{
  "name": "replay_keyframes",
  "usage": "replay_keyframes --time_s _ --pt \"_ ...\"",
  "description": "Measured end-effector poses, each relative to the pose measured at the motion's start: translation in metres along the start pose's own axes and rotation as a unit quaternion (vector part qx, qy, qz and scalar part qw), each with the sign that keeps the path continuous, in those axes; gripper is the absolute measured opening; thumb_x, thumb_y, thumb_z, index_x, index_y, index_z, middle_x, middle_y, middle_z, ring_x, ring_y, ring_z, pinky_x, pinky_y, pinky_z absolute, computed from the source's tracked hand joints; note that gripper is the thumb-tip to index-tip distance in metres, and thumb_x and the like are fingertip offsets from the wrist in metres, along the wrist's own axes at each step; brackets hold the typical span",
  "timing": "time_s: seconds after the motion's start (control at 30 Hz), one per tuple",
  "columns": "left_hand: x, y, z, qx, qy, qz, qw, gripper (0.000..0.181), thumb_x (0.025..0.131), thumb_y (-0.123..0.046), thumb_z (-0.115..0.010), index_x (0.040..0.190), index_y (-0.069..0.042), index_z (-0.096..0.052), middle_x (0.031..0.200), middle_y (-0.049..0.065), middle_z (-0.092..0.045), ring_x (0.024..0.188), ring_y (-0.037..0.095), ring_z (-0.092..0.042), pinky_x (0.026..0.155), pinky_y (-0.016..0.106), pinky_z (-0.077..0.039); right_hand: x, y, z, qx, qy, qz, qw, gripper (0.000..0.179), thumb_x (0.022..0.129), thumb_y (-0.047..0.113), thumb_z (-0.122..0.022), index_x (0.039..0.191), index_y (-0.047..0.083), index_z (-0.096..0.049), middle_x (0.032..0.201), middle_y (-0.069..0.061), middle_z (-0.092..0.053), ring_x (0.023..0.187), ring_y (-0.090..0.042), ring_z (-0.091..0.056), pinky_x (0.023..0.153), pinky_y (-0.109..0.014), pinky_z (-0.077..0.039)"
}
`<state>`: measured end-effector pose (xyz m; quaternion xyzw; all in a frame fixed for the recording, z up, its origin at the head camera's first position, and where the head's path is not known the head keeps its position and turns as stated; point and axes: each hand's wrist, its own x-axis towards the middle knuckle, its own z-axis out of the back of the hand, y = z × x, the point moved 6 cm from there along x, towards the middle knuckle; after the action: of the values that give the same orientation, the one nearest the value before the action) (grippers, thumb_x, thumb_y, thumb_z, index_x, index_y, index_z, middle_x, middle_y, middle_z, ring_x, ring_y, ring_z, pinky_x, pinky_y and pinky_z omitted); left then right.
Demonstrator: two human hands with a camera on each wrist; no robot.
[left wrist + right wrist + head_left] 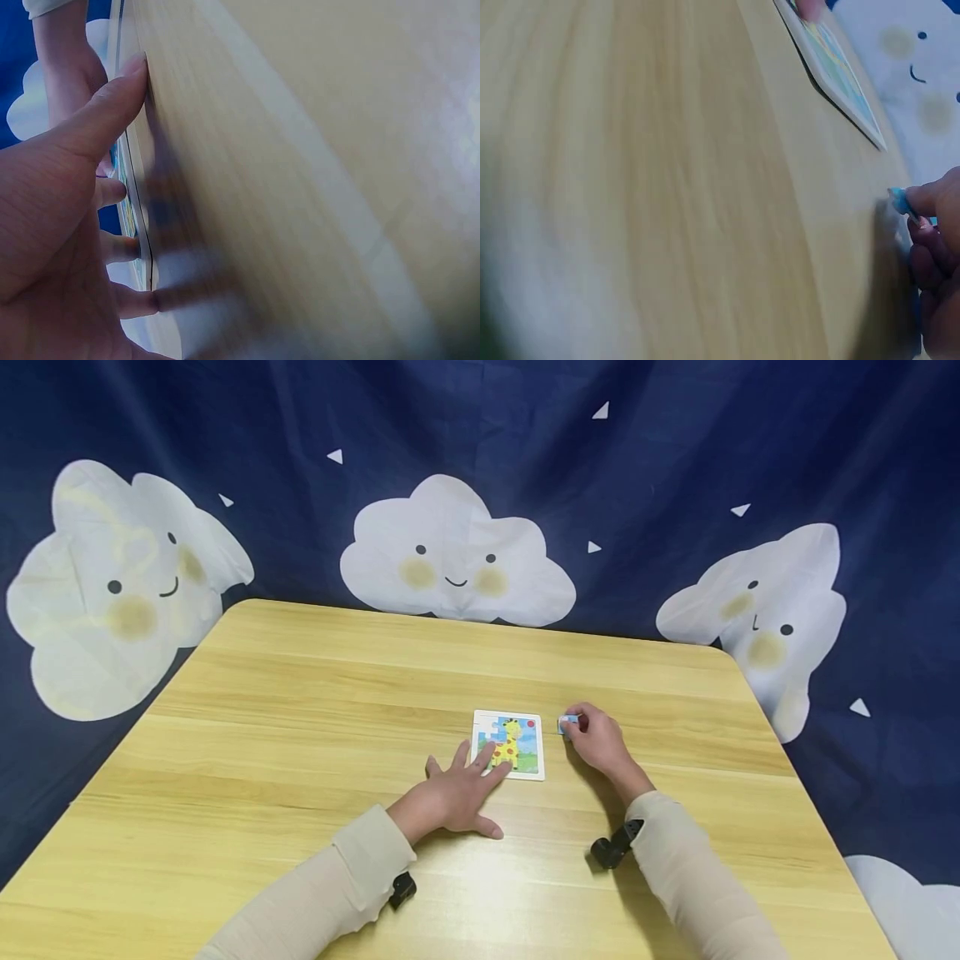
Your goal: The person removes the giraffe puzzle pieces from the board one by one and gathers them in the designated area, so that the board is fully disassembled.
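Note:
A square jigsaw puzzle with a white frame and a yellow giraffe picture lies flat on the table. Its upper-left part shows a bare white gap. Spread fingers of my left hand rest on the puzzle's lower-left part, thumb out to the side; the left wrist view shows the same hand from the palm side. Just right of the puzzle, my right hand pinches a small blue puzzle piece between thumb and fingers. In the right wrist view the piece sits at the fingertips, partly hidden by them.
The light wooden table stretches around both hands. Behind it hangs a dark blue curtain with white smiling clouds. Black wrist cameras sit by both sleeves, one of them a camera near the right cuff.

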<state>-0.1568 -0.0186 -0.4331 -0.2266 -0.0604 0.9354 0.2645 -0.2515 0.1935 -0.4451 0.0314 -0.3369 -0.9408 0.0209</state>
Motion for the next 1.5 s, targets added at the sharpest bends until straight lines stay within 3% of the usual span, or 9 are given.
replay_keyframes --time_s 0.23,0.5,0.63,0.9,1.23,1.5 --pt "-0.001 0.0 0.0 -0.003 0.0 -0.001 1.0 0.096 0.075 -0.066 -0.062 0.152 -0.027 -0.019 0.16 0.007 -0.004 0.142 0.043 -0.007 0.093 0.076 -0.023 0.001 -0.014 0.009 -0.026 0.001 -0.007 0.9996 0.028 0.093 0.023 -0.059 0.113 0.004 -0.059 0.094 -0.012 -0.061 0.082 -0.024 -0.053 0.072 -0.035 -0.042" --pt "-0.001 0.0 0.001 -0.002 -0.002 -0.001 1.0 0.096 0.075 -0.066 -0.062 0.151 -0.027 -0.02 0.16 0.007 -0.005 0.142 0.043 -0.009 0.093 0.076 -0.024 0.0 -0.013 0.011 -0.03 -0.008 0.007 0.9995 0.029 0.091 0.022 -0.061 0.111 0.0 -0.061 0.104 -0.017 -0.058 0.096 -0.03 -0.053 0.085 -0.048 -0.037" --pt "-0.002 -0.001 0.001 -0.004 -0.001 -0.002 1.0 0.096 0.075 -0.066 -0.062 0.151 -0.027 -0.02 0.16 0.007 -0.005 0.142 0.043 -0.009 0.093 0.076 -0.023 0.0 -0.012 0.012 -0.024 -0.013 0.009 0.9996 0.031 0.092 0.023 -0.06 0.112 0.0 -0.061 0.108 -0.018 -0.055 0.101 -0.031 -0.051 0.088 -0.049 -0.038" --pt "-0.003 -0.001 0.002 -0.004 0.004 0.001 1.0 0.096 0.076 -0.065 -0.062 0.152 -0.027 -0.018 0.16 0.007 -0.003 0.142 0.043 -0.007 0.093 0.076 -0.023 0.0 0.005 0.011 0.008 -0.027 0.027 0.9992 0.033 0.091 0.02 -0.059 0.115 -0.003 -0.06 0.106 -0.019 -0.054 0.097 -0.03 -0.05 0.086 -0.045 -0.041" --pt "-0.001 -0.001 0.002 -0.006 0.006 0.0 1.0 0.096 0.076 -0.065 -0.062 0.152 -0.027 -0.018 0.16 0.007 -0.003 0.143 0.043 -0.006 0.093 0.076 -0.023 0.005 0.024 -0.005 0.023 -0.021 0.047 0.9984 0.031 0.089 0.019 -0.062 0.112 -0.001 -0.062 0.101 -0.016 -0.055 0.092 -0.027 -0.051 0.083 -0.04 -0.042" --pt "-0.001 0.0 0.002 0.002 0.008 0.001 1.0 0.095 0.076 -0.067 -0.06 0.152 -0.027 -0.017 0.16 0.007 -0.003 0.143 0.043 -0.006 0.093 0.076 -0.024 0.002 0.043 -0.026 0.02 0.016 0.064 0.9976 0.023 0.09 0.019 -0.061 0.106 0.003 -0.063 0.098 -0.01 -0.053 0.088 -0.022 -0.048 0.077 -0.035 -0.04"
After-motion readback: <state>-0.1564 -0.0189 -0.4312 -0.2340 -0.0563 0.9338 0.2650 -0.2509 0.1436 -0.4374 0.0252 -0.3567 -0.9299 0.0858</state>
